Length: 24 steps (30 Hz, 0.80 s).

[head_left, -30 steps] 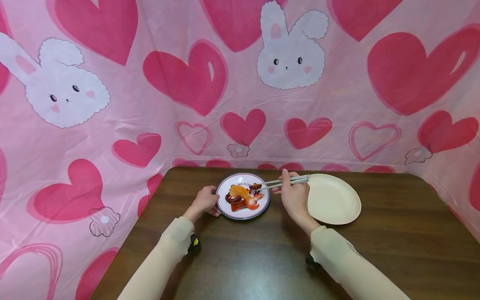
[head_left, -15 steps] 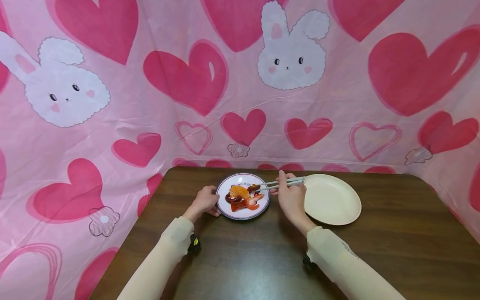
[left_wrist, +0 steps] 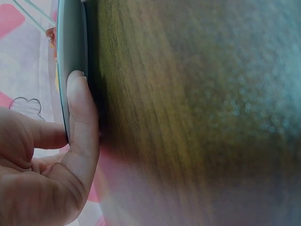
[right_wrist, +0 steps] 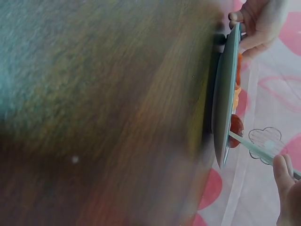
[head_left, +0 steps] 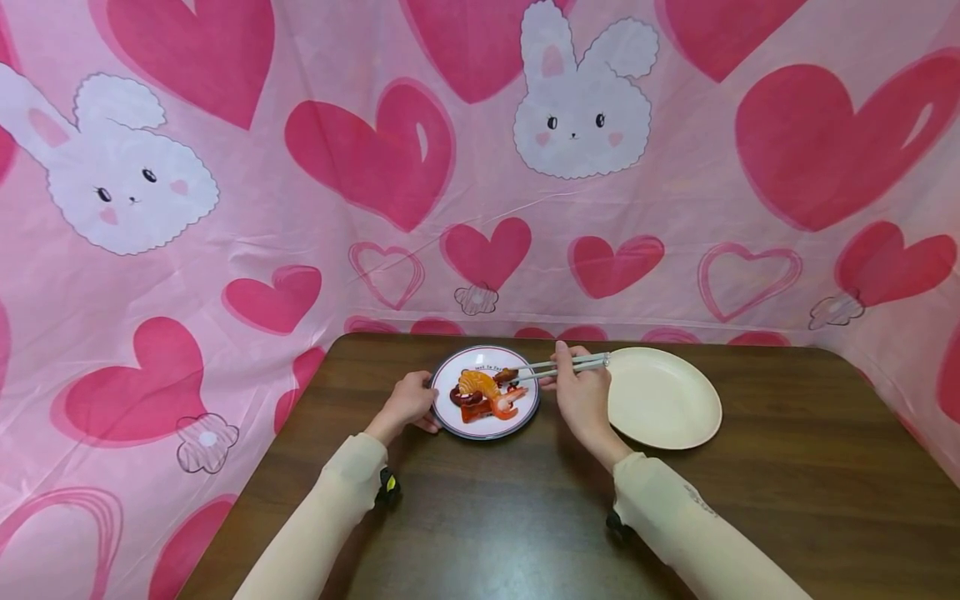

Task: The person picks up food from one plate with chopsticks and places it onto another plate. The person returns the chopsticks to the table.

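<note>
My left hand [head_left: 407,402] grips the left rim of a small white plate [head_left: 447,377] with a dark edge. In the left wrist view, the thumb and a finger [left_wrist: 49,135] pinch that rim from both sides. My right hand [head_left: 585,398] holds a pair of pale chopsticks [head_left: 590,359], their tips over the plate's right part. At the tips is a small brown food piece [head_left: 506,376]; whether it is pinched I cannot tell. Beside it lie a shrimp [head_left: 507,404], an orange ridged piece [head_left: 477,382] and other reddish-brown pieces. In the right wrist view, a chopstick touches a reddish-brown piece [right_wrist: 236,129].
A larger cream oval plate [head_left: 665,400] stands right behind my right hand, with nothing on it. Both plates are near the back edge of the dark wooden table [head_left: 495,517]. A pink curtain [head_left: 547,200] with hearts and rabbits hangs behind and at the sides.
My right hand has shifted a little to the left with the chopsticks, and the brown piece at their tips sits slightly further left. My left hand and the small plate stay put.
</note>
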Tool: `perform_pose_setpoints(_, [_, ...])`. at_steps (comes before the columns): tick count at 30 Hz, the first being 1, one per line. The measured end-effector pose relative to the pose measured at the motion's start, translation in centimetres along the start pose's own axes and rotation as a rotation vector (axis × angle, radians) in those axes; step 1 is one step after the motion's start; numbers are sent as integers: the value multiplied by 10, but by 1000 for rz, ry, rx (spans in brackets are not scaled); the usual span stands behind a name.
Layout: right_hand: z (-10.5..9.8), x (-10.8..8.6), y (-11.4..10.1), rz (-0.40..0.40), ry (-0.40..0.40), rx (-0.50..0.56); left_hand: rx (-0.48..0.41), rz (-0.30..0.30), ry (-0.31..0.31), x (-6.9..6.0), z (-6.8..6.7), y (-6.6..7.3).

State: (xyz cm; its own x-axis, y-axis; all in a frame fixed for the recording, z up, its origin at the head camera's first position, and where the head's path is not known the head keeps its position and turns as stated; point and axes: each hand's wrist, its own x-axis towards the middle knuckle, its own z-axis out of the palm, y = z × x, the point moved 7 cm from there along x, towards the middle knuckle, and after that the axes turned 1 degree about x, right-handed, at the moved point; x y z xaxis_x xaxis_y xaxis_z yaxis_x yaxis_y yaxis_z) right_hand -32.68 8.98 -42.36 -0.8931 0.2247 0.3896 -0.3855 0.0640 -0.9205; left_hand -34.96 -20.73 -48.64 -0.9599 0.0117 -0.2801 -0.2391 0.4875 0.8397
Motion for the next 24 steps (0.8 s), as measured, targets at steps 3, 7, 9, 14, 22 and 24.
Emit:
perform_pose_setpoints(3, [-1, 0, -1, -2, -3, -3, 1, 3, -4, 0, 0, 0])
perform_pose_setpoints(7, [-3, -1, -2, 5, -13, -10, 2, 5, -6, 0, 0, 1])
perform_pose_setpoints(9, [-3, -2, -2, 15, -19, -9, 1, 6, -5, 0, 0, 1])
perform_pose_setpoints(14, [-5, -3, -2, 29, -26, -5, 1, 10, -7, 0, 0, 0])
perform_pose_setpoints(22, [-10, -8, -4, 18, -27, 14, 3, 12, -9, 1, 0, 0])
perform_pose_setpoints(24, [-12, -9, -4, 16, -24, 18, 3, 11, -9, 1, 0, 0])
